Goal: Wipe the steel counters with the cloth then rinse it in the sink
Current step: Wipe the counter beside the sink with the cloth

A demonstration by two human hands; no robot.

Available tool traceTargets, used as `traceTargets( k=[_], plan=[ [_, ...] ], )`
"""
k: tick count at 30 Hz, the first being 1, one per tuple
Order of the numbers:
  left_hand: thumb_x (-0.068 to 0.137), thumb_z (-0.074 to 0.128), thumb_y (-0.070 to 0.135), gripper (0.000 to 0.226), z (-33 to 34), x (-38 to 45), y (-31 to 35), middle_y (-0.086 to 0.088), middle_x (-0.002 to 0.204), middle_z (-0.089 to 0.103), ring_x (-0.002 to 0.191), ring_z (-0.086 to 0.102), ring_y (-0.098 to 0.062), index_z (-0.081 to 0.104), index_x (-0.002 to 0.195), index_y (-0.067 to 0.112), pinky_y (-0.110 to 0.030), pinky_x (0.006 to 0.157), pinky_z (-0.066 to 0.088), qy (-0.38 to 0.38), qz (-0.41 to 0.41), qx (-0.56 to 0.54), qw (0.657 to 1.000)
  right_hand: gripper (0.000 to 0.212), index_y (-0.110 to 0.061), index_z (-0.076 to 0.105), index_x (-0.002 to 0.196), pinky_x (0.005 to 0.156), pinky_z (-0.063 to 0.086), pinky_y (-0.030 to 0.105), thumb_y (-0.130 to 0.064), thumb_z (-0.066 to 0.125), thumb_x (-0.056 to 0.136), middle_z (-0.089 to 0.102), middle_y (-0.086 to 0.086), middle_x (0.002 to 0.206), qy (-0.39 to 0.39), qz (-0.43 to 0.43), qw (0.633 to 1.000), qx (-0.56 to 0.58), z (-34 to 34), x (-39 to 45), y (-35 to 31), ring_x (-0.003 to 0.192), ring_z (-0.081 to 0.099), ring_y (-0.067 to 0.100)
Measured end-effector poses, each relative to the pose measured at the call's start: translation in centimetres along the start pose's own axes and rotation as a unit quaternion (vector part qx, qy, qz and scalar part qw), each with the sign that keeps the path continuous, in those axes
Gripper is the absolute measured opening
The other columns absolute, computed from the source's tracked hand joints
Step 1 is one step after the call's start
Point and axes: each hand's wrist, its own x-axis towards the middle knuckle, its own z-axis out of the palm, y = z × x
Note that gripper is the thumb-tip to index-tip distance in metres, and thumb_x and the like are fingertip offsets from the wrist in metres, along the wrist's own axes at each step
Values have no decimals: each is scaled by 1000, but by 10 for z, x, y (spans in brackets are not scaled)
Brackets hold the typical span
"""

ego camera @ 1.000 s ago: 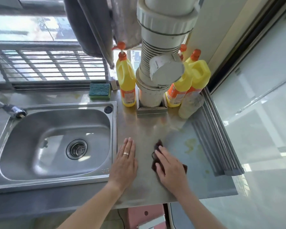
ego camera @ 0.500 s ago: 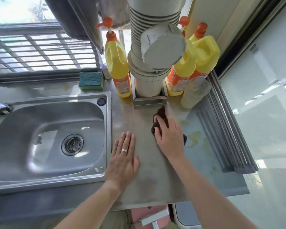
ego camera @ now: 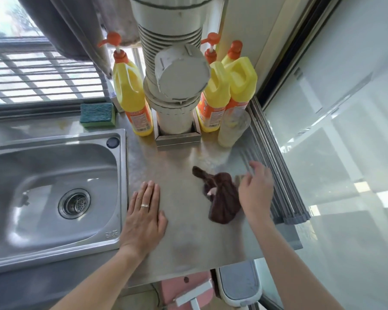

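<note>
Two hands are working on the steel counter (ego camera: 184,238) beside the sink (ego camera: 54,189).

The left hand (ego camera: 145,211) is lying flat at centre frame, fingers straight and together. The right hand (ego camera: 254,191), blurred, fingers loosely spread, is touching the crumpled dark cloth (ego camera: 220,195) lying right of centre.

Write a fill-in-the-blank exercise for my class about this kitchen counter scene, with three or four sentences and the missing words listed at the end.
1. The left hand lies flat on the steel counter, and on one finger it wears a ____.
2. The dark brown cloth lies on the counter to the ____ of the sink.
3. The sponge behind the sink has a ____ top.
4. The bottles beside the white pipe have ____ bodies.

Missing words: ring; right; green; yellow
</note>
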Motion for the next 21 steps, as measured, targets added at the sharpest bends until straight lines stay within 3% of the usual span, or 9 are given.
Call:
traceTargets(
  k=[1, 2, 5, 8, 11, 13, 16, 19, 21],
  plan=[
    [94, 41, 30, 72, 0, 0, 0, -10, 168, 18, 158, 8, -23, 20, 160, 8, -49, 126, 19, 0, 0, 0, 1000, 26, -6, 62, 125, 95, 43, 32, -11, 54, 101, 64, 14, 120, 60, -37, 997, -15, 2, -6, -2, 112, 60, 31],
    [94, 41, 30, 72, 0, 1, 1, -10, 168, 18, 158, 8, -23, 21, 160, 7, -49, 126, 19, 1, 0, 0, 1000, 26, -6, 62, 123, 98, 42, 30, -15, 53, 101, 64, 13, 120, 62, -89, 994, -2, 5, -14, -6, 112, 59, 29],
    [94, 40, 30, 72, 1, 0, 1, -11, 168, 19, 157, 10, -24, 21, 160, 7, -50, 126, 19, 3, 5, 4, 1000, 53, -13, 53, 145, 122, 31, 38, -42, 51, 101, 51, 8, 152, -127, -221, 965, -57, 34, -41, 3, 143, 42, 24],
    [94, 37, 32, 72, 2, 1, 0, -10, 168, 19, 157, 10, -24, 20, 160, 7, -49, 126, 19, 4, 4, 11, 1000, 70, -19, 30, 162, 131, 10, 39, -50, 46, 102, 29, 2, 169, -146, -251, 948, -128, 56, -48, 26, 159, 18, 21],
    [93, 36, 31, 72, 3, 3, 2, -12, 167, 21, 157, 12, -25, 22, 159, 6, -50, 126, 19, 7, 3, 13, 1000, 62, -17, 37, 159, 128, 17, 40, -43, 43, 103, 36, 3, 166, -133, -247, 954, -104, 71, -54, 9, 157, 27, 23],
    [93, 34, 31, 72, 4, 3, 3, -12, 168, 19, 157, 12, -25, 22, 159, 5, -50, 125, 19, 8, 9, 21, 1000, 58, -16, 43, 156, 125, 24, 43, -38, 45, 102, 41, 3, 163, -164, -298, 938, -69, 89, -71, -14, 153, 33, 24],
    [94, 33, 32, 72, 4, 3, 2, -11, 168, 16, 157, 8, -23, 20, 159, 5, -49, 126, 17, 7, 6, 24, 1000, 56, -17, 41, 157, 128, 17, 36, -30, 42, 102, 40, -1, 164, -199, -358, 911, -52, 112, -86, -34, 155, 29, 19],
    [93, 34, 32, 72, 5, 6, 2, -11, 167, 20, 157, 10, -23, 22, 159, 6, -48, 127, 16, 3, 0, 25, 1000, 54, -12, 46, 154, 125, 23, 38, -26, 47, 102, 49, 4, 157, -163, -400, 899, -74, 118, -52, -28, 148, 40, 26],
    [94, 34, 33, 71, 5, 6, 2, -11, 167, 21, 157, 11, -23, 22, 159, 7, -48, 127, 16, 0, -1, 25, 1000, 52, -10, 52, 149, 121, 28, 43, -22, 53, 100, 57, 9, 149, -128, -372, 915, -94, 113, -18, -16, 140, 48, 35]
  ],
)
